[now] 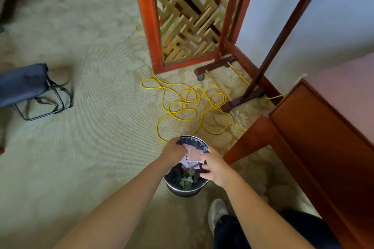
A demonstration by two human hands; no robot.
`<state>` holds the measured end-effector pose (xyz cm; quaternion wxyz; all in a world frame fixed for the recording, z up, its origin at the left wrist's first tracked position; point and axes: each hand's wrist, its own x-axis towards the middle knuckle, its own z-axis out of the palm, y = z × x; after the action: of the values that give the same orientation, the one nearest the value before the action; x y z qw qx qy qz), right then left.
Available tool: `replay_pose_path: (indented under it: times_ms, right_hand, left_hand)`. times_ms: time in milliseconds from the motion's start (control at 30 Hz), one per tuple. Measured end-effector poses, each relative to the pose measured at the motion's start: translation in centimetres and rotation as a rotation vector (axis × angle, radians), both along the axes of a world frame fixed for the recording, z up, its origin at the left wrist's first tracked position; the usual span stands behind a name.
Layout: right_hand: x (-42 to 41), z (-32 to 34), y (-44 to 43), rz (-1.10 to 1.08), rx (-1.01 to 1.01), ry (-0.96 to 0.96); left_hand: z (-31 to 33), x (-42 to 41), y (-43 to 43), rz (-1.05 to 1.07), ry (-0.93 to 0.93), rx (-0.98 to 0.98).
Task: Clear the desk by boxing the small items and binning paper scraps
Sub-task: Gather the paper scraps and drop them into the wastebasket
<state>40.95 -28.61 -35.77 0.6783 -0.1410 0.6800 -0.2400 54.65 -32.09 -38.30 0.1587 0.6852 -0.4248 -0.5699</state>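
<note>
A round metal bin [183,190] with a dark liner stands on the carpet below me. Both my hands hover over its mouth. Between them is a bunch of pale pink and white paper scraps [191,156]. My left hand [173,150] cups the scraps from the left, and my right hand [212,164] presses on them from the right with its fingers spread. Some scraps hang down into the bin. More rubbish lies at the bin's bottom.
The wooden desk [315,139] stands right of the bin, its leg close to the rim. A yellow cable [188,105] lies coiled on the carpet behind the bin. A wooden lattice screen [188,16] stands beyond. A dark folding stool [26,89] is at far left. My shoe [216,211] is near the bin.
</note>
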Motion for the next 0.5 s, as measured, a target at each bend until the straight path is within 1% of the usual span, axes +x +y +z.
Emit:
replay_pose_path:
  times_ms: [67,133,233,300,400,500]
  right_hand:
    - [-0.6,-0.5,0.4,0.059,0.030,0.026]
    - [-1.2,-0.8,0.7,0.057,0.036,0.042]
    - [-1.5,-0.2,0.7,0.047,-0.012,0.082]
    - [-1.3,1.0,0.6,0.035,-0.099,0.129]
    - [-0.9,3.6,0.5,0.007,-0.288,0.198]
    - [-0.9,7.4,0.8,-0.074,-0.455,0.169]
  left_hand:
    - [-0.2,0.0,0.0,0.019,-0.008,0.025]
    - [0.2,-0.1,0.3,0.060,-0.013,0.060]
    - [0.6,-0.6,0.5,0.076,-0.047,0.087]
    - [1.8,-1.1,0.7,0.085,0.013,0.036]
    - [4.6,-2.0,0.8,0.100,0.106,-0.102]
    - [8.4,-3.3,1.2,0.099,0.207,-0.211]
